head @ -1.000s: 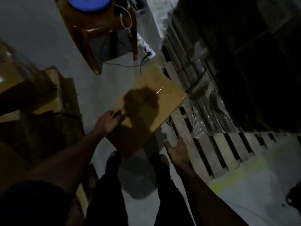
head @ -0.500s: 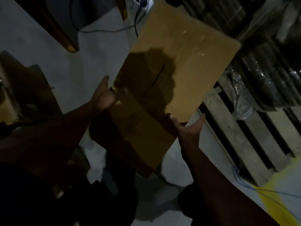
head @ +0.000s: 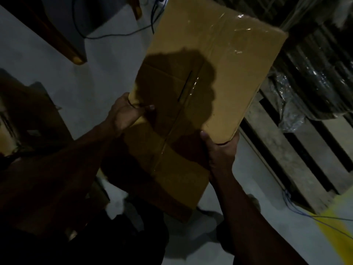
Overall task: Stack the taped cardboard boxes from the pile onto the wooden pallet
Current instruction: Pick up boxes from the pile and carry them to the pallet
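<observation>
While the light is dim, a tan rectangular cardboard box sealed with clear tape (head: 200, 88) shows plainly, held up off the pale concrete floor (head: 107, 73) between both hands and tilted so its far end points up and to the right. The left hand (head: 127, 113) is clamped on the box's left edge, thumb lying flat across the top face and the other fingers curled under out of sight. The right hand (head: 221, 150) grips the near right corner from below, thumb pressed up against the side and fingers wrapped round the edge. A dark shadow falls over the middle of the top face, crossing the glossy tape seam. Just to the right of the box, lower down, lies the slatted wooden pallet (head: 294, 153) on the floor, with what looks like crinkled clear plastic wrap (head: 292, 111) over dark goods at its far side. To the left, in deep shade, sits a pile of brown cardboard boxes (head: 28, 111). A thin blue cable (head: 298, 211) trails across a yellow painted floor stripe (head: 338, 232) at the lower right.
</observation>
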`<state>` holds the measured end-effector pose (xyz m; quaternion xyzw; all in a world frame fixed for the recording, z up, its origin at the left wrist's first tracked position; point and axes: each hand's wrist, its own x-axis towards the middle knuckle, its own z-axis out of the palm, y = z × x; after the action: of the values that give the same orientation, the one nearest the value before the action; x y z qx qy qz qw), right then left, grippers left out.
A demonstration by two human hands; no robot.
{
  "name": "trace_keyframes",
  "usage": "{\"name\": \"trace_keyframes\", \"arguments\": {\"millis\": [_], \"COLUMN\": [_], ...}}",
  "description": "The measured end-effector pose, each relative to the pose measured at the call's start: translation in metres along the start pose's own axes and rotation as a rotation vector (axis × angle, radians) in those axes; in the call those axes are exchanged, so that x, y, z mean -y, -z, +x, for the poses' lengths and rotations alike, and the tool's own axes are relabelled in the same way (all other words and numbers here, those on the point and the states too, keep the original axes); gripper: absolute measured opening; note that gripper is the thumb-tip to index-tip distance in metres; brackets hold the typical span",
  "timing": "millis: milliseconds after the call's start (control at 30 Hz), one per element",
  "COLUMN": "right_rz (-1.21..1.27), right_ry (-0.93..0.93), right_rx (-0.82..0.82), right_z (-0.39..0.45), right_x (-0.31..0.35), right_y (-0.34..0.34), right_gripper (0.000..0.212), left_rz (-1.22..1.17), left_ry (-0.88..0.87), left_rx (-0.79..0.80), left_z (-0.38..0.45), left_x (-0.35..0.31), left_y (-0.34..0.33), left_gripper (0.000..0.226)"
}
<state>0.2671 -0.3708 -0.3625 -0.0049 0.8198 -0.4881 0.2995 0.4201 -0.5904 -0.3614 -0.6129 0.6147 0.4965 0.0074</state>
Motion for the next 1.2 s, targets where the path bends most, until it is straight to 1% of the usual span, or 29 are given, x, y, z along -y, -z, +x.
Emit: {"name": "trace_keyframes", "arguments": {"millis": [33, 67, 133, 233, 267, 333, 400, 500, 533, 567, 600, 667, 733, 767, 833, 900, 967, 1067, 1200], "right_rz": [-0.001, -0.001, -0.004, -0.011, -0.011, 0.001, 0.011, -0.023, -0.03, -0.03, -0.025, 0.016, 0.063, 0.086, 0.123, 0.145, 0.18, 0.214, 0.264], "right_ry": [0.01, 0.022, 0.042, 0.024, 0.006, -0.038, -0.083, -0.132, -0.136, -0.139, -0.142, -0.161, -0.164, -0.168, -0.187, -0.199, -0.197, -0.2, -0.209], "right_rx": [0.019, 0.041, 0.078, 0.113, 0.119, 0.112, 0.085, 0.009, -0.027, -0.062, -0.112, -0.197, -0.261, -0.297, -0.349, -0.384, -0.436, -0.479, -0.587], "right_z": [-0.003, -0.006, -0.017, -0.046, -0.058, -0.081, -0.104, -0.14, -0.15, -0.158, -0.166, -0.182, -0.198, -0.207, -0.225, -0.241, -0.258, -0.278, -0.302], "right_x": [0.006, 0.012, 0.027, 0.05, 0.058, 0.074, 0.087, 0.107, 0.111, 0.115, 0.118, 0.12, 0.121, 0.121, 0.124, 0.129, 0.136, 0.144, 0.146], "right_y": [0.008, 0.016, 0.04, 0.086, 0.105, 0.143, 0.176, 0.226, 0.241, 0.252, 0.265, 0.285, 0.302, 0.311, 0.332, 0.353, 0.379, 0.42, 0.485], "right_gripper": [0.117, 0.116, 0.113, 0.117, 0.115, 0.111, 0.115, 0.126, 0.125, 0.122, 0.117, 0.105, 0.101, 0.099, 0.092, 0.093, 0.102, 0.11, 0.111], "left_rz": [0.024, 0.038, 0.045, 0.003, -0.018, -0.044, -0.069, -0.045, -0.03, -0.008, 0.017, 0.101, 0.177, 0.203, 0.278, 0.326, 0.368, 0.444, 0.514], "left_ry": [0.005, 0.014, 0.051, 0.089, 0.083, 0.057, 0.032, 0.003, -0.005, -0.011, -0.047, -0.108, -0.163, -0.183, -0.203, -0.245, -0.351, -0.511, -0.71], "left_rx": [-0.026, -0.05, -0.079, -0.084, -0.086, -0.102, -0.115, -0.086, -0.067, -0.058, -0.034, 0.017, 0.049, 0.069, 0.096, 0.115, 0.159, 0.232, 0.357], "left_z": [-0.011, -0.022, -0.055, -0.119, -0.144, -0.191, -0.23, -0.279, -0.29, -0.298, -0.306, -0.32, -0.333, -0.341, -0.361, -0.382, -0.405, -0.438, -0.493], "left_x": [-0.005, -0.009, -0.02, -0.041, -0.049, -0.067, -0.085, -0.115, -0.125, -0.133, -0.141, -0.154, -0.169, -0.177, -0.198, -0.216, -0.236, -0.272, -0.326], "left_y": [-0.001, -0.001, 0.002, 0.005, 0.005, 0.002, -0.002, -0.01, -0.012, -0.015, -0.018, -0.024, -0.029, -0.033, -0.042, -0.05, -0.059, -0.08, -0.122], "left_gripper": [0.071, 0.073, 0.085, 0.105, 0.104, 0.096, 0.084, 0.047, 0.042, 0.044, 0.05, 0.069, 0.086, 0.09, 0.088, 0.083, 0.083, 0.087, 0.095]}}
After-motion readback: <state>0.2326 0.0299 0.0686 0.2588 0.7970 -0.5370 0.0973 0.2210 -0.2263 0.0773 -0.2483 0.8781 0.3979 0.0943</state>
